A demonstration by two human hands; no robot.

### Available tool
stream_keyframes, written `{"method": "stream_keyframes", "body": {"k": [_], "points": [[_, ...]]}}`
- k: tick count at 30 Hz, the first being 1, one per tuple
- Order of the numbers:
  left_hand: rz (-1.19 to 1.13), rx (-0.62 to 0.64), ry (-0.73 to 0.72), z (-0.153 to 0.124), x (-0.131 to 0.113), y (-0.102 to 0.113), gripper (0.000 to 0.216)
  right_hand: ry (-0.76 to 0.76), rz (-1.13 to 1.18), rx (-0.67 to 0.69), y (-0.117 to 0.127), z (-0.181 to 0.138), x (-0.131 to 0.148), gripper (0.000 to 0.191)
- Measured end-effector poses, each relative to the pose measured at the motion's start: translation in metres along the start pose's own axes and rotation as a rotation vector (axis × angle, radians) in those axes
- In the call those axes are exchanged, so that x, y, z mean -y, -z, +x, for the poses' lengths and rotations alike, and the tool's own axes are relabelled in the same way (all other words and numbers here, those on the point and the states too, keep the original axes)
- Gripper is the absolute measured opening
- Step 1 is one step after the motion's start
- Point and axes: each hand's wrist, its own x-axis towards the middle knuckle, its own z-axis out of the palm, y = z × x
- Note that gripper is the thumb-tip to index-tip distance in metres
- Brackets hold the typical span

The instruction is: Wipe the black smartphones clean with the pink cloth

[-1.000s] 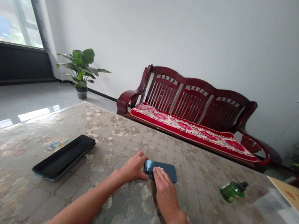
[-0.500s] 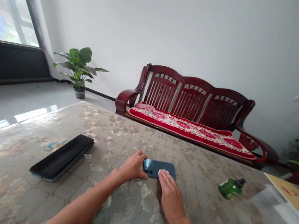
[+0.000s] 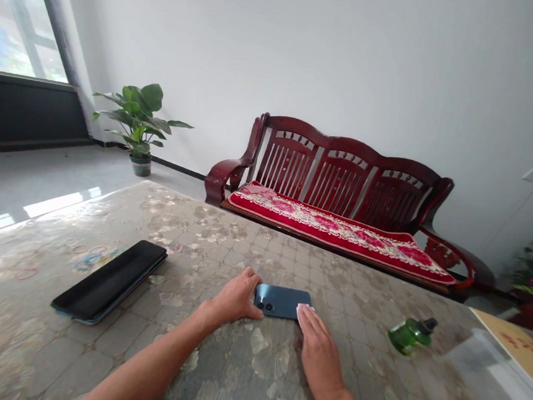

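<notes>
A dark blue smartphone (image 3: 284, 298) lies back up on the table, its camera lenses toward the left end. My left hand (image 3: 240, 296) is closed around that end, thumb at the near edge and fingers at the far one. Under the fingertips of my right hand (image 3: 321, 348) is a small pale pink cloth (image 3: 303, 309), possibly a tissue, pressed on the phone's right end. Most of the cloth is hidden by the fingers.
A black tablet-like slab (image 3: 112, 280) lies at left beside several coloured rubber bands (image 3: 91, 260). To the right are a green pump bottle (image 3: 411, 335) and a clear box (image 3: 481, 356) near a tan board (image 3: 516, 337). A wooden bench (image 3: 339, 169) stands beyond the table (image 3: 226, 234).
My right hand has slid rightward along the phone with the cloth, from around its middle to its right end. My left hand and the phone have stayed in place.
</notes>
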Motion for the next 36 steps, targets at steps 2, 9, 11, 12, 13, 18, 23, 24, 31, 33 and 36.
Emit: {"method": "stream_keyframes", "body": {"k": [2,9,11,12,13,18,23,24,31,33,36], "points": [[0.004,-0.001,-0.001,0.0,0.0,0.0,0.055,0.038,0.019,0.017,-0.004,0.003,0.014,0.065],[0.008,-0.004,-0.012,0.0,0.003,-0.001,0.054,0.05,0.063,0.041,-0.002,0.013,0.004,0.067],[0.004,-0.003,-0.02,0.001,0.004,-0.002,0.054,-0.021,0.053,0.034,-0.002,0.017,-0.013,0.065],[0.002,-0.003,-0.025,0.001,0.005,-0.002,0.054,-0.047,0.044,0.039,-0.003,0.02,-0.018,0.063],[0.0,-0.003,-0.028,0.001,0.005,-0.003,0.054,-0.067,0.035,0.045,-0.006,0.024,-0.021,0.061],[-0.002,-0.01,-0.027,0.001,0.004,-0.002,0.051,-0.055,0.042,0.077,-0.026,0.045,0.011,0.059],[0.018,-0.008,-0.025,0.0,0.002,-0.001,0.047,0.027,0.06,0.086,-0.032,0.055,0.038,0.058],[0.02,-0.008,-0.024,0.001,0.002,-0.001,0.048,0.026,0.059,0.085,-0.03,0.055,0.035,0.058],[0.032,0.016,-0.002,0.001,0.001,0.001,0.049,-0.122,0.003,0.072,-0.019,0.049,-0.002,0.056],[0.034,0.025,-0.008,0.0,0.001,0.002,0.048,-0.1,0.017,0.062,-0.022,0.048,0.005,0.057],[0.038,0.02,-0.037,0.0,0.002,0.002,0.046,-0.029,0.046,0.05,-0.027,0.047,0.024,0.059]]}}
